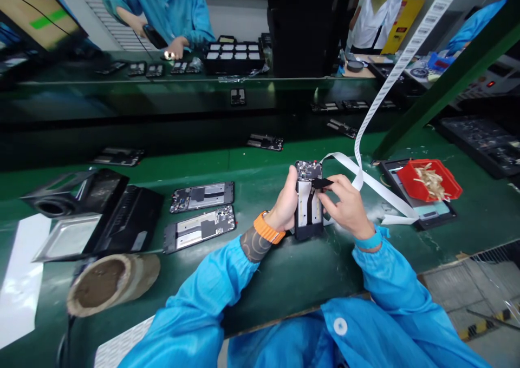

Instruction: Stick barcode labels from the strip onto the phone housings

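Note:
My left hand (285,201) is closed around the left side of an opened smartphone (309,231), its thumb along the edge. The phone's circuit board shows at the top, with a black ribbon strip running down the pale middle. My right hand (348,204) is closed at the phone's right edge, thumb and fingers pinching a small black flap (322,183) just below the board. Whether the flap is joined to the phone I cannot tell. On the bench left of my hands lie two more opened phone frames, one (207,195) behind the other (201,228).
A paper label strip (390,84) hangs down and curls on the green bench behind my right hand. A red bin (441,181) of pale pieces stands right. A black device (134,216) and round cardboard tube (142,276) stand left. Across the line, a co-worker's hand (177,47) handles parts.

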A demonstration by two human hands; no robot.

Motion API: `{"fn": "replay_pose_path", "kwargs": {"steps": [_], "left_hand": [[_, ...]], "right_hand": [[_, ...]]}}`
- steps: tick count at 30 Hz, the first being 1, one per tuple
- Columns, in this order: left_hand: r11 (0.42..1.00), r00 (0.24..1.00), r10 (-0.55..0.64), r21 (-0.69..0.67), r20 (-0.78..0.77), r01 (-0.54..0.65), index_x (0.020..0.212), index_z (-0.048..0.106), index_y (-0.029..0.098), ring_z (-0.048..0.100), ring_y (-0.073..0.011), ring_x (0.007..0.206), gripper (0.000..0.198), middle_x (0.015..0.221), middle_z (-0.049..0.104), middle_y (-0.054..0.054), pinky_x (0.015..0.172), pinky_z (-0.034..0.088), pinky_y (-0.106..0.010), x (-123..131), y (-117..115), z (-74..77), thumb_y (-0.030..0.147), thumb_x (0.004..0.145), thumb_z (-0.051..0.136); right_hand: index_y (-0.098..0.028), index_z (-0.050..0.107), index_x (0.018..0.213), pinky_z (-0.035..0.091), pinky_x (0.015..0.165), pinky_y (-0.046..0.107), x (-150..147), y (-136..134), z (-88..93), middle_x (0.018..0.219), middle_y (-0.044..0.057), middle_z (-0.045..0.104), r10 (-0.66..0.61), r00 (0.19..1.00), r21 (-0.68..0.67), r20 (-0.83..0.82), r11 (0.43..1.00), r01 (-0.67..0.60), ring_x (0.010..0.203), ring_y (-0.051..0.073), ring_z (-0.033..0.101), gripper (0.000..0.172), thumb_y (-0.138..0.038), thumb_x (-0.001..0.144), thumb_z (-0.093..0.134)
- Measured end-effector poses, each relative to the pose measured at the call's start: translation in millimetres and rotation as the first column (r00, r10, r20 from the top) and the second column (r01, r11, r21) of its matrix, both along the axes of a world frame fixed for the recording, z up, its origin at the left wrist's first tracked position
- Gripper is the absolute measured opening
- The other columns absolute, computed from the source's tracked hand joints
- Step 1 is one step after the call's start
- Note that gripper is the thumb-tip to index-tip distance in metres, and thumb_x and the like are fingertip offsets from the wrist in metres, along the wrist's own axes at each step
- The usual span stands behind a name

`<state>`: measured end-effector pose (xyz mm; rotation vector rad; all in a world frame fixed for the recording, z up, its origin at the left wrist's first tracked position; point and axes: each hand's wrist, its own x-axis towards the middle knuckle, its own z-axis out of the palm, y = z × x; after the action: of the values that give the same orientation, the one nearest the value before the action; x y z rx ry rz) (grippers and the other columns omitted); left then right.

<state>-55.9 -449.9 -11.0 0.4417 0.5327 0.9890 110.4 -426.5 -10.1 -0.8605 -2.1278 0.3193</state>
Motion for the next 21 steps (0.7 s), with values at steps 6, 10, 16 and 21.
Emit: {"fn": "replay_pose_path", "kwargs": {"steps": [6,10,16,21], "left_hand": [[0.999,0.999,0.048,-0.025,0.003,-0.048,0.106,0.072,0.014,0.072,-0.0236,0.077,0.083,0.081,0.073,-0.011,0.07,0.057,-0.033,1.0,-2.6,4.9,0.082,0.092,0.026],[0.998,0.997,0.048,-0.043,-0.063,-0.051,0.112,0.072,0.014,0.072,-0.0221,0.075,0.081,0.085,0.074,-0.011,0.071,0.058,-0.032,2.6,-5.7,12.5,0.079,0.094,0.027],[0.987,0.974,0.042,-0.143,-0.221,-0.075,0.117,0.071,0.015,0.07,-0.0185,0.063,0.07,0.083,0.074,-0.009,0.065,0.058,-0.03,7.8,-9.6,20.1,0.07,0.099,0.033],[0.957,0.975,0.208,-0.189,-0.076,-0.219,0.101,0.071,0.013,0.068,-0.0175,0.063,0.067,0.072,0.07,-0.007,0.064,0.057,-0.027,1.9,0.0,20.0,0.07,0.097,0.037]], "right_hand": [[-0.022,0.068,0.093,0.054,0.081,0.04,-3.4,-3.5,-0.9,0.096,0.007,0.065,-0.017,0.999,-0.005,-0.03,1.0,0.017,0.093,0.024,0.063,0.008,-0.017,0.094,0.061],[-0.022,0.067,0.091,0.054,0.082,0.041,1.3,-1.4,3.0,0.099,0.007,0.065,0.012,0.998,-0.131,-0.059,0.991,-0.019,0.095,0.024,0.064,0.006,-0.018,0.091,0.062],[-0.02,0.062,0.087,0.052,0.08,0.04,4.7,5.5,2.3,0.094,0.007,0.062,0.074,0.997,-0.265,-0.021,0.961,-0.077,0.09,0.024,0.062,0.005,-0.017,0.091,0.06],[-0.021,0.055,0.084,0.048,0.081,0.042,11.1,-4.5,17.9,0.09,0.007,0.057,0.204,0.973,-0.251,0.104,0.952,-0.173,0.089,0.024,0.055,0.013,-0.018,0.096,0.053]]}}
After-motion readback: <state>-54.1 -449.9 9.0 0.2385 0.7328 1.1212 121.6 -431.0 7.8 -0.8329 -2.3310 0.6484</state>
